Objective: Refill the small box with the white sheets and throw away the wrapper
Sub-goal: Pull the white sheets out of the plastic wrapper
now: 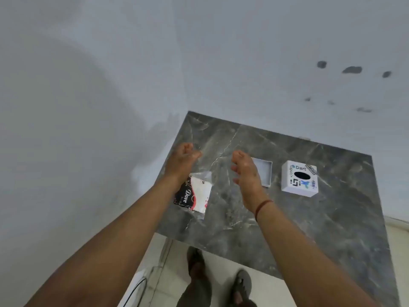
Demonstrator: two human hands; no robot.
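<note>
Two bare forearms are reaching forward from the bottom of the view, nearest the camera, over a pair of sandalled feet (221, 282) standing on pale floor tiles.

Grey marble table (309, 218) is sitting against white walls; it is bearing everything below.

Left hand (182, 161) is hovering above the table, fingers loosely curled, palm facing inward, grasping nothing. Right hand (245, 173) is hovering opposite it, fingers spread and slightly bent, likewise empty. A red thread band (262, 207) is circling the right wrist. The two palms are facing each other with bare marble showing between them.

Small white box (299, 178) with a dark oval slot and printed logos is sitting well to the right of the right hand, upright, apart from it.

Shallow white tray-like piece (265, 171), possibly the box's other half, is lying between the right hand and the box; its near-left part is hidden behind the right hand.

Wrapped pack of white sheets (194, 194), clear film with black-and-red "Dove" print, is lying flat just below and behind the left wrist, partly covered by it. Cannot tell whether the wrist is touching it.
</note>
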